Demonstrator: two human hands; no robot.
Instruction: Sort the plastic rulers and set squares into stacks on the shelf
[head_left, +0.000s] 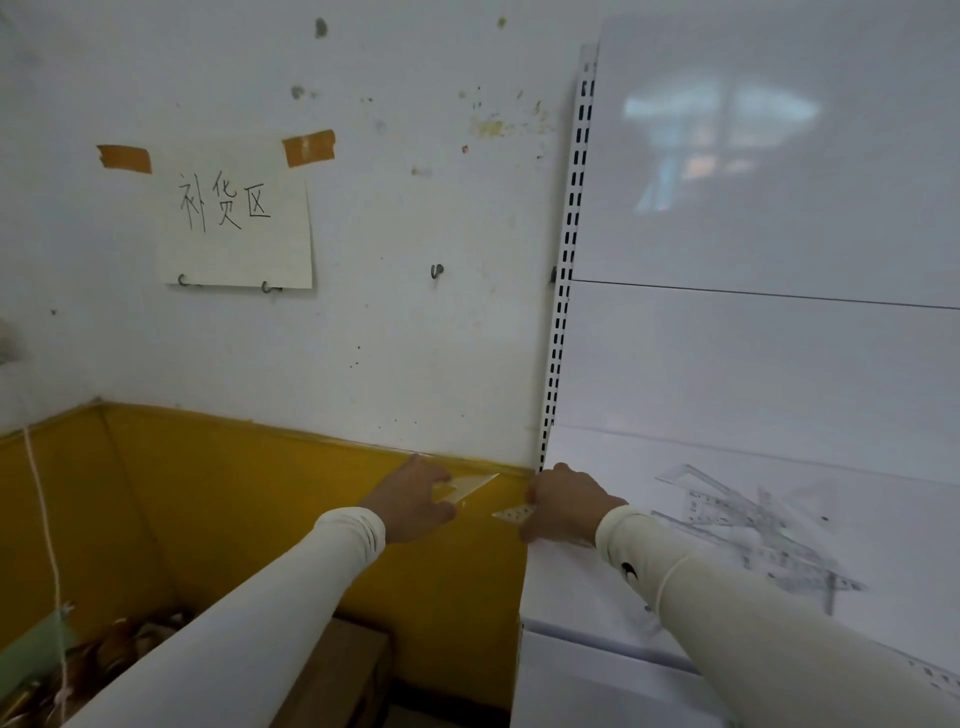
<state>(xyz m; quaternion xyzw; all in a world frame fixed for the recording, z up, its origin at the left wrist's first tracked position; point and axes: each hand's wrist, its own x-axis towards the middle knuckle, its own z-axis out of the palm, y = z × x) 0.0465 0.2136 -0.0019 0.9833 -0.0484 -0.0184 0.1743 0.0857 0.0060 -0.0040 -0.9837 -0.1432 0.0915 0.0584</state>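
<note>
My left hand (413, 501) holds a clear plastic set square (467, 487) in the air, left of the shelf's edge, in front of the yellow wall band. My right hand (563, 501) grips a second small clear set square (511, 514) at the shelf's left edge; most of that piece is hidden by the fingers. On the white shelf (597, 587) to the right lies a loose pile of clear rulers and set squares (758, 530), overlapping at odd angles. Both arms wear cream sleeves.
A slotted white upright (563, 270) runs up the shelf's left back corner. A paper sign (236, 218) is taped to the wall. Cardboard boxes (337, 670) and a bin of brownish items (104, 654) sit low at left, with a white cord (44, 519) hanging.
</note>
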